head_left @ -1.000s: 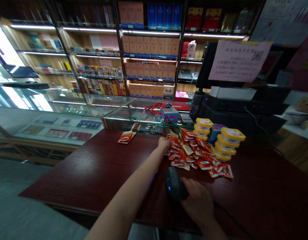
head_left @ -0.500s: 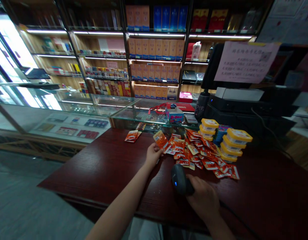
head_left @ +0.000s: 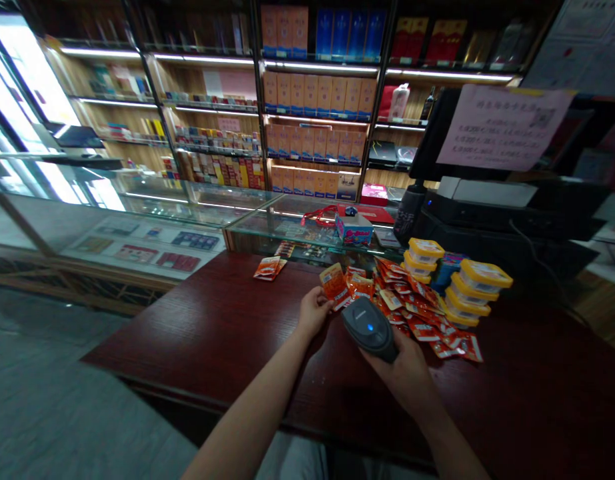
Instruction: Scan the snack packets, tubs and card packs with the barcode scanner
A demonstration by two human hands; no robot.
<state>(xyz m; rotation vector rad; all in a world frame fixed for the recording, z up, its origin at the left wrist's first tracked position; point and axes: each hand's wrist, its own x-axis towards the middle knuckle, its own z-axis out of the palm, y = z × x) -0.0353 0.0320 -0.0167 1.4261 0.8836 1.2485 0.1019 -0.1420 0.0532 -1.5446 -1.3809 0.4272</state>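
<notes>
My left hand (head_left: pixel 314 312) pinches the lower edge of an orange snack packet (head_left: pixel 334 284), tilted up with its printed back toward me. My right hand (head_left: pixel 406 373) is wrapped round the handle of a dark barcode scanner (head_left: pixel 370 327), whose blue light is lit. The scanner's head is close to the held packet, a small gap to its right. Behind the scanner lies a heap of orange snack packets (head_left: pixel 412 300), partly hidden by it. A few more packets (head_left: pixel 270 268) lie apart at the left on the dark wooden counter (head_left: pixel 212 327).
Yellow-lidded tubs (head_left: pixel 471 293) stand stacked behind the heap at the right. A monitor with a pink notice (head_left: pixel 504 127) rises beyond them. A small blue and pink box (head_left: pixel 354 230) sits on the glass display case (head_left: pixel 257 213). Shelves of boxed goods line the back wall.
My right hand has raised the barcode scanner and turned its head up toward the packet in my left hand. The left hand still holds that packet; the view has shifted slightly.
</notes>
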